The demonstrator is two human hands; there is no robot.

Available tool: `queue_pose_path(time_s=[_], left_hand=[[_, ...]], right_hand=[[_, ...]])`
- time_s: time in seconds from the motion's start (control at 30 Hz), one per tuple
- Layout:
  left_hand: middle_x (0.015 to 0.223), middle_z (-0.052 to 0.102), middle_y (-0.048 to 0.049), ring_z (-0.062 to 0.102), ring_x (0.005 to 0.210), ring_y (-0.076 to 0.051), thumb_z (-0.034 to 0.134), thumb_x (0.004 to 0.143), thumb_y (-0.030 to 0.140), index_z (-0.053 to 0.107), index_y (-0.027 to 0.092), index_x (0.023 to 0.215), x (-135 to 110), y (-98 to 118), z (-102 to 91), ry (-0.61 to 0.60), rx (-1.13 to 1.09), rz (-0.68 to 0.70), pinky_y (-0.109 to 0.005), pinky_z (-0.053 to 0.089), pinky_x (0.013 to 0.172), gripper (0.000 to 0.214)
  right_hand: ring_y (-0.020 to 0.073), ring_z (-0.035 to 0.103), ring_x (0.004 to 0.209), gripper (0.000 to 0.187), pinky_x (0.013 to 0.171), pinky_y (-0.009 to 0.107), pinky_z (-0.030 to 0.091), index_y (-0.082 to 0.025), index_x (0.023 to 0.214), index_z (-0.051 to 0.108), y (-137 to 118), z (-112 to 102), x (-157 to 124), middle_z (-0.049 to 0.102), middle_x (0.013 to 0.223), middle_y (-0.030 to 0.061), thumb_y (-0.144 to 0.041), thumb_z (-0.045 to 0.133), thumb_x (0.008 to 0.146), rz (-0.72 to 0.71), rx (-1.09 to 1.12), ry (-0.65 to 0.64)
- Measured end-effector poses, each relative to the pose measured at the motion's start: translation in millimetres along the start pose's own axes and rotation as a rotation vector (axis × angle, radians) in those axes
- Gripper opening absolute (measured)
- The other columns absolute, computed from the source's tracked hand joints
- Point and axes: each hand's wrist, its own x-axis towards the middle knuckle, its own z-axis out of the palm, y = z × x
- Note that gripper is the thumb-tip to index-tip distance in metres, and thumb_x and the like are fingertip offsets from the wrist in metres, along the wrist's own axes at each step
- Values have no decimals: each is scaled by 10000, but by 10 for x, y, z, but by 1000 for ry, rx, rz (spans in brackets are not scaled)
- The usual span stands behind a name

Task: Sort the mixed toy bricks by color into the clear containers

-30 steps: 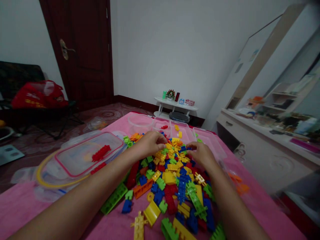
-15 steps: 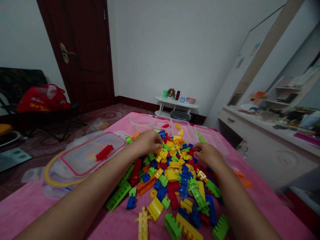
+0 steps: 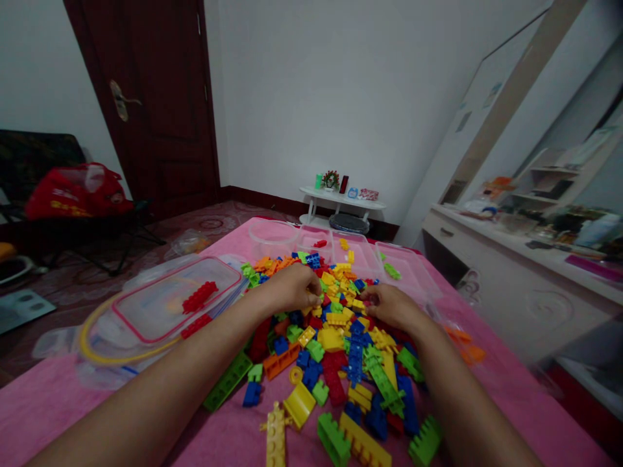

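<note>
A big loose heap of plastic building bricks (image 3: 332, 340) in yellow, red, blue, green and orange lies on a pink cloth. My left hand (image 3: 296, 288) reaches into the left side of the heap, its fingers curled together among small yellow bricks; anything in them is hidden. Across from it, my right hand (image 3: 392, 305) has its fingertips bent together at the heap's right side, close to a small yellow brick (image 3: 359, 305). Whether that brick is gripped I cannot make out. Nearer to me lie a yellow curved piece (image 3: 299, 405) and a long green brick (image 3: 384, 383).
Clear plastic boxes (image 3: 357, 253) stand along the far edge, a few bricks inside. A round clear tub (image 3: 272, 239) is beside them. At left, stacked lids (image 3: 160, 305) carry a red brick (image 3: 199, 297). Orange pieces (image 3: 464, 345) lie to the right on the pink cloth (image 3: 516, 402).
My left hand has shifted slightly right and nearer to me. My right hand has moved left and down, closer to the middle of the heap. The view has turned slightly.
</note>
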Motion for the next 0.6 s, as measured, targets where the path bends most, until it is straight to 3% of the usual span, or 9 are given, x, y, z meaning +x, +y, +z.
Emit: queue_pose_path(time_s=[0.27, 0.4, 0.5, 0.6], left_hand=[[709, 697, -31, 579, 592, -138, 605, 714, 264, 733, 180, 798, 14, -21, -11, 41, -61, -11, -204, 346, 513, 175], [650, 666, -6, 553, 551, -120, 665, 673, 279, 715, 167, 780, -32, -57, -101, -51, -135, -22, -191, 329, 489, 164], [678, 672, -4, 562, 575, -121, 705, 633, 269, 713, 158, 803, -64, -51, -178, -104, -175, -21, -188, 352, 513, 204], [742, 689, -24, 582, 637, -138, 676, 658, 244, 716, 151, 840, -54, -45, -217, -9, -156, -42, -196, 379, 552, 209]], right_hand=[[129, 590, 632, 90, 556, 202, 367, -207, 711, 686, -62, -73, -65, 665, 674, -12, -173, 650, 636, 7, 8, -23], [131, 580, 601, 44, 541, 207, 358, -204, 647, 678, -170, -182, -148, 655, 626, -4, -236, 652, 661, -10, 24, -70], [156, 591, 651, 84, 553, 230, 349, -221, 704, 693, -357, -261, -246, 677, 708, 16, -286, 652, 671, -26, -55, -14], [192, 601, 763, 139, 600, 256, 349, -250, 791, 702, -567, -341, -373, 686, 854, 35, -298, 667, 666, -73, -173, 73]])
